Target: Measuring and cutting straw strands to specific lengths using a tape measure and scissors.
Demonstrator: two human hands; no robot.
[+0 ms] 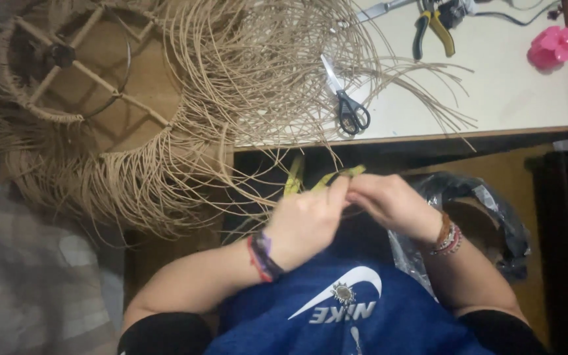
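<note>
My left hand (307, 220) and my right hand (389, 204) meet just below the table edge, fingertips together. Both pinch a tool with yellow handles (295, 176), whose tips stick out above my fingers. Thin tan rattan strands (258, 177) trail from the half-woven wicker piece (93, 118) at the left down to my hands. The wicker piece has a round frame with wooden spokes and a long loose fringe. What lies between my fingertips is hidden.
On the white table (520, 98) lie black-handled scissors (346, 102), yellow-handled pliers (432, 29), a pink flower-shaped object (555, 46) and loose strands. A black plastic bag (488, 210) sits at my right; grey cloth (27, 276) lies at the left.
</note>
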